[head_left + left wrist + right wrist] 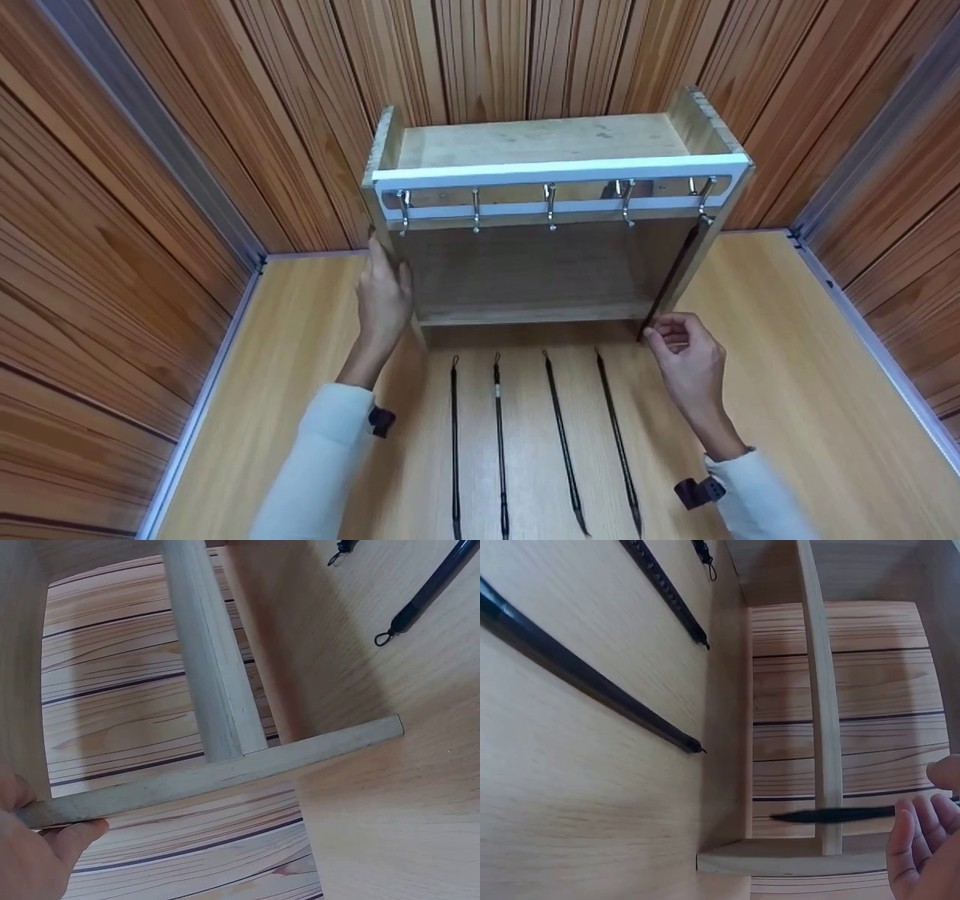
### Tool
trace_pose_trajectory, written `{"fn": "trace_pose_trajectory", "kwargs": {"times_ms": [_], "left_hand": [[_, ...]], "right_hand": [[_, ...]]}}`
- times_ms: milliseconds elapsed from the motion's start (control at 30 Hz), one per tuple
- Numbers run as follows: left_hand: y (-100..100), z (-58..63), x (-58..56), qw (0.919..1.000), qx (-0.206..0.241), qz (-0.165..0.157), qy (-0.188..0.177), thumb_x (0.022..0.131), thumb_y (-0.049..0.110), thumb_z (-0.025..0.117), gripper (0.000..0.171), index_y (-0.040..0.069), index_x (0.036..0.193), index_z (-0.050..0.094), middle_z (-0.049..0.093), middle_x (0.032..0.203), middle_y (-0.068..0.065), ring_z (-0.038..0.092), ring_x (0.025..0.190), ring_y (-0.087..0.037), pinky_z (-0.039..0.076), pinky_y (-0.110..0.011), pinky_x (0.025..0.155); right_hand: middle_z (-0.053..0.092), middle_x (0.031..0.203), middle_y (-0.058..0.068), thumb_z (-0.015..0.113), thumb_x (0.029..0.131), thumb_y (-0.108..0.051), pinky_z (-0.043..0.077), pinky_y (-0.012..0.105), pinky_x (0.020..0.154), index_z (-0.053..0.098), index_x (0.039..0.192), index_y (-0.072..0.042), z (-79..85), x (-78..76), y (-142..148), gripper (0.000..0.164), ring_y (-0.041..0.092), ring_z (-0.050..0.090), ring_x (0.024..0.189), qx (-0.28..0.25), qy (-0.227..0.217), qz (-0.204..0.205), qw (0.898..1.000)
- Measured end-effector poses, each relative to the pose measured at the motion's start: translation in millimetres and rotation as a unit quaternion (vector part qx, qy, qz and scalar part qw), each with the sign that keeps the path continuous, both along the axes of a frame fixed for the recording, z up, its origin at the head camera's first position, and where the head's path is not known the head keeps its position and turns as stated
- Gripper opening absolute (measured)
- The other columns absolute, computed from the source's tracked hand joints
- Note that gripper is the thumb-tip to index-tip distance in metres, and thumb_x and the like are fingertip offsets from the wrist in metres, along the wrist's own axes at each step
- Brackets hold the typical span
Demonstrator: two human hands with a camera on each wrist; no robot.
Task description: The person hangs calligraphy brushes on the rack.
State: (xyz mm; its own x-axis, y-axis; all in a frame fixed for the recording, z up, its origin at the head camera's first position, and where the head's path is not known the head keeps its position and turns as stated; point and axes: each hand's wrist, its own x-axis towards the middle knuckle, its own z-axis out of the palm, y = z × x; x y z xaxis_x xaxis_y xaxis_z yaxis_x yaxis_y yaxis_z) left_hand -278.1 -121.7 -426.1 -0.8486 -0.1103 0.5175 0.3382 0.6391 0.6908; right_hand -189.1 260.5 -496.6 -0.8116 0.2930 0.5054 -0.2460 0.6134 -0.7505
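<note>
A wooden rack (540, 142) stands at the back with a white strip of metal hooks (551, 206) across its front. My left hand (384, 292) grips the rack's left side panel (187, 776), thumb and fingers on opposite faces. From the rightmost hook a dark calligraphy brush (679, 266) hangs tip down. Beside its lower end is my right hand (686, 360), fingers loosely curled; in the right wrist view a gap shows between thumb and fingers, and the brush (840, 814) passes behind them. Several more brushes (499, 442) lie side by side on the table, loops toward the rack.
Wood-slat walls (480, 60) rise behind and on both sides, with metal corner strips (169, 135). The light wood table (300, 420) runs under everything. A lower crossbar (825, 705) spans the rack between its side panels.
</note>
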Motion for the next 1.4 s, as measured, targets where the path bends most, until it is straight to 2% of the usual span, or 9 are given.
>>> {"fn": "trace_pose_trajectory", "kwargs": {"times_ms": [233,367,533,700,933,1200,1400], "left_hand": [[0,-0.3,-1.1,0.9999,-0.007,0.000,0.016,0.099,-0.003,0.053,0.054,-0.008,0.149,0.031,0.050,0.136,-0.032,0.051,0.126,-0.045,0.045,-0.053,0.101],[-1,-1.7,-2.0,0.9995,-0.008,-0.005,0.030,0.099,-0.004,0.053,0.052,-0.008,0.146,0.034,0.053,0.131,-0.032,0.055,0.120,-0.046,0.050,-0.054,0.094],[-3,-2.7,-1.7,0.9993,-0.009,-0.005,0.036,0.099,-0.004,0.053,0.052,-0.007,0.147,0.034,0.055,0.127,-0.031,0.058,0.116,-0.046,0.052,-0.052,0.091],[-2,-2.5,-1.7,0.9993,-0.008,-0.011,0.036,0.099,-0.003,0.052,0.052,-0.007,0.147,0.033,0.055,0.127,-0.030,0.059,0.115,-0.045,0.053,-0.051,0.091],[-2,-2.5,-0.6,0.9992,-0.002,-0.016,0.037,0.099,-0.004,0.053,0.051,-0.008,0.146,0.034,0.054,0.128,-0.031,0.056,0.118,-0.045,0.050,-0.052,0.095],[-3,-1.8,-1.2,0.9997,0.007,-0.016,0.020,0.099,-0.002,0.054,0.054,-0.009,0.148,0.032,0.051,0.133,-0.032,0.052,0.124,-0.046,0.046,-0.052,0.100],[-4,-2.6,-1.8,0.9988,0.003,-0.020,0.045,0.098,-0.005,0.054,0.050,-0.008,0.145,0.036,0.055,0.126,-0.031,0.056,0.118,-0.045,0.051,-0.053,0.093]], "right_hand": [[0.068,0.087,0.008,0.075,0.086,0.001,0.046,0.009,0.065,0.066,0.103,0.003,5.3,2.3,-3,0.019,0.007,0.060,0.074,0.004,-0.002,0.004,1.000],[0.068,0.087,0.007,0.076,0.086,0.000,0.047,0.009,0.065,0.066,0.103,0.003,8.2,5.8,-5,0.019,0.008,0.060,0.074,0.001,-0.004,0.013,1.000],[0.068,0.092,0.009,0.074,0.090,-0.003,0.048,0.011,0.068,0.065,0.108,0.002,16.2,13.1,-13,0.021,0.014,0.061,0.079,-0.018,-0.044,0.044,0.998],[0.067,0.099,0.011,0.071,0.092,-0.004,0.048,0.012,0.072,0.064,0.115,0.002,24.6,22.8,-22,0.025,0.016,0.061,0.086,-0.041,-0.084,0.071,0.993],[0.065,0.105,0.017,0.069,0.091,0.004,0.049,0.011,0.075,0.060,0.120,0.007,37.9,39.8,-30,0.030,0.013,0.061,0.090,-0.043,-0.082,0.094,0.991],[0.064,0.116,0.013,0.071,0.093,-0.007,0.056,0.021,0.071,0.058,0.127,0.001,53.2,60.5,-30,0.037,0.015,0.063,0.095,-0.052,-0.138,0.131,0.980],[0.062,0.119,0.014,0.072,0.093,-0.009,0.056,0.023,0.074,0.057,0.128,0.000,51.1,72.4,-25,0.039,0.017,0.063,0.098,-0.063,-0.167,0.129,0.975]]}}
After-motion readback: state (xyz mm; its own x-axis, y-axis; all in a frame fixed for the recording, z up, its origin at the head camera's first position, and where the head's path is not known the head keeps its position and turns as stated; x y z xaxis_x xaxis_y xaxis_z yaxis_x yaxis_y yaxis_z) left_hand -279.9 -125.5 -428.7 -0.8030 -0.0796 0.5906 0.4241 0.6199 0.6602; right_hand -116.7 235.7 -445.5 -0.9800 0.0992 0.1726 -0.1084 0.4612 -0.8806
